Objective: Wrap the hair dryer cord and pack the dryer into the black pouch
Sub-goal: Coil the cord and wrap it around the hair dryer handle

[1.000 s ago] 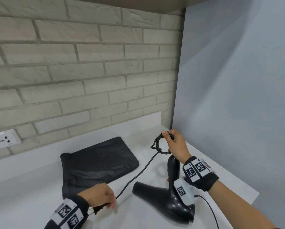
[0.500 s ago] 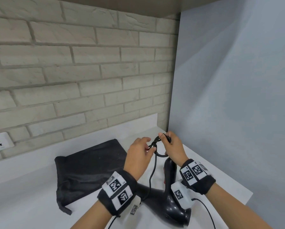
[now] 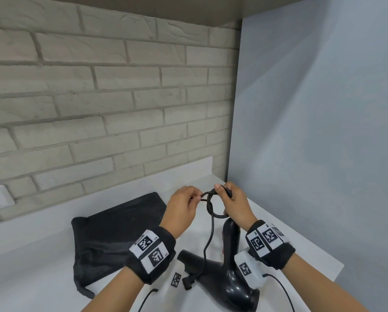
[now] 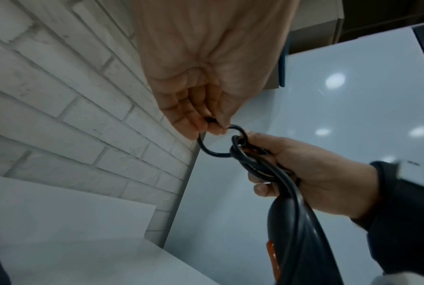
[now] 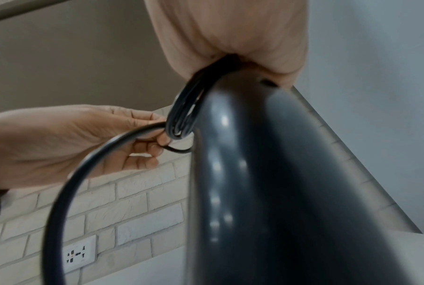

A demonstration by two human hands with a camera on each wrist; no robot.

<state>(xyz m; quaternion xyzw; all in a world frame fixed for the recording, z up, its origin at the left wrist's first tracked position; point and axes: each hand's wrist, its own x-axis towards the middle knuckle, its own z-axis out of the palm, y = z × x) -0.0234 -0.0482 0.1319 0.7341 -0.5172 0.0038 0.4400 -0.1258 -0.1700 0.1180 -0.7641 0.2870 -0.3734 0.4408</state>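
Step in hand: wrapping the cord (image 3: 211, 230); packing not yet begun. Both hands are raised together above the dryer's handle end. Right hand (image 3: 234, 206) is clamped on a small coil (image 3: 217, 202) of several cord loops, fingers curled round the bundle. Left hand (image 3: 180, 209) pinches the cord between thumb and fingertips (image 4: 201, 123) just beside the coil, forming 1 more loop. Below the coil, loose cord runs down across the dryer (image 3: 224, 280) to the plug (image 3: 187, 282), which lies on the surface (image 3: 42, 266) at the dryer's barrel.

Dryer lies on the surface under the hands, handle pointing up toward the coil. Pouch (image 3: 112, 230) lies flat on the surface to the left of the dryer, near it, apparently not touching.

Next move, as I judge it: lay the pinched loop onto the coil, then reach down for more slack until the plug comes up. Left hand must feed without twisting; right hand must keep the loops from springing apart.

Hard to tell: loop count in the coil, since strands overlap in every view. Whether the right hand also touches the handle tip: cannot tell. Where the cord joins the dryer is hidden behind the right hand. Pouch opening not made out; the lower left corner looks gathered. Dryer's rear is partly hidden by the right arm and wrist camera. Right wrist view is mostly filled by the blurred handle.
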